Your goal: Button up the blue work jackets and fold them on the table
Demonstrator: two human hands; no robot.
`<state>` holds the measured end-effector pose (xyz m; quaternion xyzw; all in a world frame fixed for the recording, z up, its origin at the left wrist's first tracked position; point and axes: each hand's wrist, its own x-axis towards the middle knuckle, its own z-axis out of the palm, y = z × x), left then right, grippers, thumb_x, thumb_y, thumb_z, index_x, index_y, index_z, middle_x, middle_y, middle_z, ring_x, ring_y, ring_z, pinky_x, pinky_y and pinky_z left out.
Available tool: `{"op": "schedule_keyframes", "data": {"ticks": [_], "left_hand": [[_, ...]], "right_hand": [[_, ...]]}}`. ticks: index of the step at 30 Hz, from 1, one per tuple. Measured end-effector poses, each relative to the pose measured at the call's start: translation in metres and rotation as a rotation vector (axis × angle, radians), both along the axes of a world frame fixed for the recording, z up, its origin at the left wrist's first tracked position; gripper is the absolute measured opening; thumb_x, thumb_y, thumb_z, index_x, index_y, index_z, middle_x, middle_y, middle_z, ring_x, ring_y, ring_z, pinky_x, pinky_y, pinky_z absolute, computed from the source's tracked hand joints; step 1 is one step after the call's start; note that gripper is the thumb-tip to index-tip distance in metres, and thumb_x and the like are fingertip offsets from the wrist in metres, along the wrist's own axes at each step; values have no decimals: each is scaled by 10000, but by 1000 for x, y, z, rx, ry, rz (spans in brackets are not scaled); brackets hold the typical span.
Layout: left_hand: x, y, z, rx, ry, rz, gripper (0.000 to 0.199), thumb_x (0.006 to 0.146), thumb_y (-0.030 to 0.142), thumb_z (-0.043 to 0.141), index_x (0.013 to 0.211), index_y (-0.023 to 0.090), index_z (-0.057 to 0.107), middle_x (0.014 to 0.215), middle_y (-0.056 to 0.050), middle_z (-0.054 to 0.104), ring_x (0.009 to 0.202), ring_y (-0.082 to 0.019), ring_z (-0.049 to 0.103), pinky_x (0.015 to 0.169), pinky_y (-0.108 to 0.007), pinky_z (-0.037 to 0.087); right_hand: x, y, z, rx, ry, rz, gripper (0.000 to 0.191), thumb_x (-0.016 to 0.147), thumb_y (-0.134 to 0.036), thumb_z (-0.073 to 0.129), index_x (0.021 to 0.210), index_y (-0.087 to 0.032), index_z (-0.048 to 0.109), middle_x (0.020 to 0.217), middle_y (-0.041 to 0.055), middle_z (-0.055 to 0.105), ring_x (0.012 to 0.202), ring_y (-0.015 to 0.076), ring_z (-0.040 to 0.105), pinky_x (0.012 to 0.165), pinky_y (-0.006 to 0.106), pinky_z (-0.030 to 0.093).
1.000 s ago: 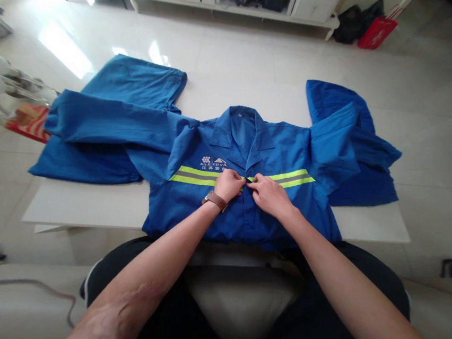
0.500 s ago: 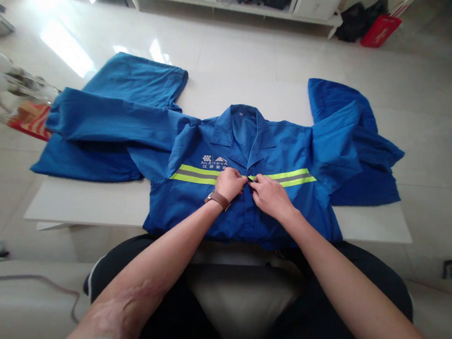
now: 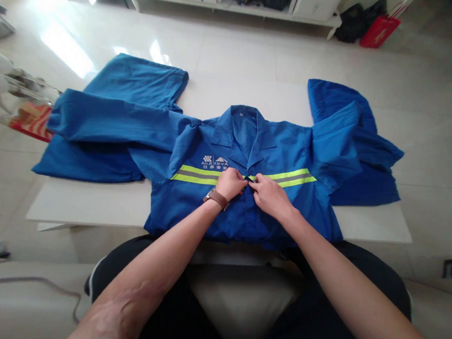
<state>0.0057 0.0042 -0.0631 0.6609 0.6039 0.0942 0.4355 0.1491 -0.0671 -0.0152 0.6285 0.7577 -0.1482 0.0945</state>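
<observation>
A blue work jacket [image 3: 287, 137] lies face up on a white table, collar pointing away from me and sleeves out to both sides. A yellow and grey reflective band [image 3: 197, 175] crosses its chest below a white printed logo. My left hand [image 3: 229, 184], with a brown-strapped watch at the wrist, pinches the front placket at the band. Close beside it, my right hand [image 3: 269, 193] grips the same front edge between thumb and fingers. Whether a button lies between the fingertips is hidden.
The white table [image 3: 89, 205] shows bare at its near left and right corners. More blue cloth [image 3: 133, 82] lies under the left-side sleeve. Beyond the floor stand a white cabinet [image 3: 316, 6] and a red bag [image 3: 379, 31]. My knees are under the near edge.
Both hands stay at the same spot on the placket, with only slight finger movement. The jacket lies as before.
</observation>
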Motion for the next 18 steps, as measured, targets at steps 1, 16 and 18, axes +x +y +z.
{"op": "schedule_keyframes", "data": {"ticks": [1,16,18], "left_hand": [[-1,0,0,-7,-5,-8,108,786,272,709,814,176,750,579,-26,705,640,-169,718,684,-232,533],[2,0,-2,-7,33,15,139,820,290,661,791,192,756,587,-40,711,715,-199,721,735,-261,533],[3,0,-1,-7,29,4,149,831,282,641,793,194,755,615,-45,726,701,-196,718,733,-261,531]], "right_hand": [[0,0,1,1,1,5,415,1001,-161,389,1279,-201,695,1216,115,594,1085,234,565,948,318,458],[-12,-10,6,23,-114,-35,475,1030,-150,281,1367,-193,613,1345,160,570,1097,255,558,909,363,451],[-13,-11,4,31,-110,-31,487,1028,-144,270,1393,-181,591,1366,163,568,1104,259,556,899,362,456]]}}
